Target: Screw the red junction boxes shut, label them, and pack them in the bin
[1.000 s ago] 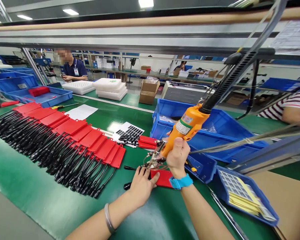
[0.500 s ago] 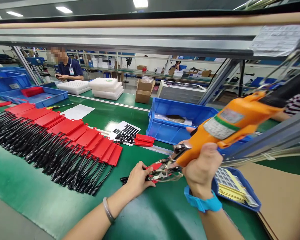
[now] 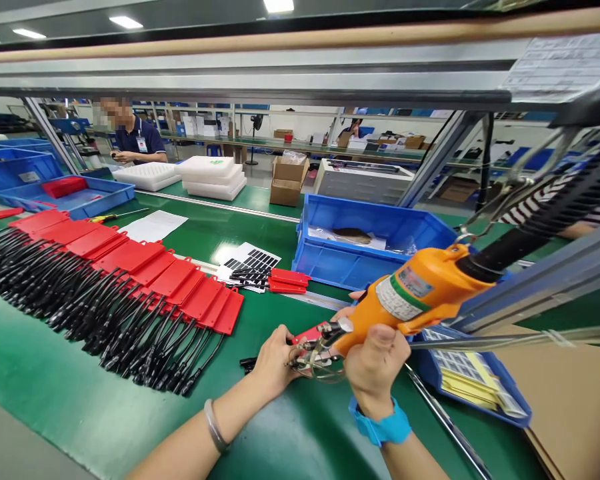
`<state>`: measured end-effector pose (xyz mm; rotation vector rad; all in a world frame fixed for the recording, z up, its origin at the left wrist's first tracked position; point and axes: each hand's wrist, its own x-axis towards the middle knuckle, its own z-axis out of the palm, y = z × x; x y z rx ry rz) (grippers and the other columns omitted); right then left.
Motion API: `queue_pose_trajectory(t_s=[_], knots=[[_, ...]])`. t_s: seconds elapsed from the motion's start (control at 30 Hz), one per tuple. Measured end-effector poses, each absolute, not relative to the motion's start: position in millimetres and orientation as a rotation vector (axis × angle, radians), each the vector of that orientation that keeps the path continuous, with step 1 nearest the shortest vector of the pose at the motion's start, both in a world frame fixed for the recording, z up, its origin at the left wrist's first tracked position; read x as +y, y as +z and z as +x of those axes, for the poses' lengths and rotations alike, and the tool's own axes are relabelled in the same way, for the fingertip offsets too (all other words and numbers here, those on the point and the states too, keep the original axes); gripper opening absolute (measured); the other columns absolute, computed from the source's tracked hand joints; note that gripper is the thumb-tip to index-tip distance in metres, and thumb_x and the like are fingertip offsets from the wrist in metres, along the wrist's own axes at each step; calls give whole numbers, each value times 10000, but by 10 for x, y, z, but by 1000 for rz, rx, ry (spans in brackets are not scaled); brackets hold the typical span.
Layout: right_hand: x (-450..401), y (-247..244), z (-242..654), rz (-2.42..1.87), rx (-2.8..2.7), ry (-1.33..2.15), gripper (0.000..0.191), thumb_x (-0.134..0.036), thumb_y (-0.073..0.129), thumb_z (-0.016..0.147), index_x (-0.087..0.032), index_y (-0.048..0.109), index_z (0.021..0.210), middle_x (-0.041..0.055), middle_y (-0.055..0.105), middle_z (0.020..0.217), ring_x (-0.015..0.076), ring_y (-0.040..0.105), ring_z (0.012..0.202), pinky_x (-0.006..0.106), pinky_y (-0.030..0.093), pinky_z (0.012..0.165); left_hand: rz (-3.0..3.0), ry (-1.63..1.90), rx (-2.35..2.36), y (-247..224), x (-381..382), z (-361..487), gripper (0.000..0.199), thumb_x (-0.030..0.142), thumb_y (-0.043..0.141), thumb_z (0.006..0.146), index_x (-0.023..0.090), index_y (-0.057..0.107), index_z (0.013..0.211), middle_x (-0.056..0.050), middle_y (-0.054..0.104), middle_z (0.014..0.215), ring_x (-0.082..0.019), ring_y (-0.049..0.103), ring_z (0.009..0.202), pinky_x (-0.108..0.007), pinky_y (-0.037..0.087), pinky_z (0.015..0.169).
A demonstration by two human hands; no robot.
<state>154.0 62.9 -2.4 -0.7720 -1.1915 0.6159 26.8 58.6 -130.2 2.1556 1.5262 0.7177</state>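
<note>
My right hand, with a blue wristband, is wrapped round an orange handheld power tool. A black corrugated hose runs from its rear, and its metal nose points down to the left. In front of that nose, my left hand grips a flat red plastic case against the bench. Short black leads stick out to the left of this hand. The nose overlaps the case; contact cannot be made out. Further left lies a long row of red cases with black cables.
Two red cases lie on label sheets beyond my hands. A blue bin stands behind the tool. Right of me are a blue tray, a metal rod and cardboard. A co-worker is at far left.
The orange tool and my right hand have moved left and down, bringing the nose over the red case. My left hand stays nearly in place with the case.
</note>
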Motion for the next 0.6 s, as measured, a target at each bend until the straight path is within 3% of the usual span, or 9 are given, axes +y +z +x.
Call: queue_pose_trajectory(t_s=[0.17,0.37,0.5,0.6], knots=[[573,-65,1529,-737,-1147,682,502,-666,491,865,-196,631,974,15,563,546,161,474,357,274,356,308,2268,666,1533,-1259,544,266,247,359,777,758,221,681,939,-42,514,1008,-189,537,889,-276,460,714],[626,424,1939,-696,-1081,838,638,-773,554,725,-198,633,990,13,533,519,194,478,368,304,366,283,2636,427,1603,-907,629,159,489,265,610,892,219,458,1355,-124,491,1303,-277,492,1054,-428,439,884],[673,785,2216,-730,-998,829,664,-808,632,636,-221,651,946,20,491,505,201,458,382,319,351,266,2643,444,1737,-669,1231,-95,474,227,511,943,217,412,1406,-151,414,1427,-317,399,1222,-510,348,1001],[681,829,2266,-766,-988,832,677,-810,645,611,-219,660,943,39,501,516,210,456,371,338,346,262,2604,433,1788,-634,1742,-250,422,220,467,957,202,462,1379,-170,432,1423,-329,421,1221,-528,367,974]])
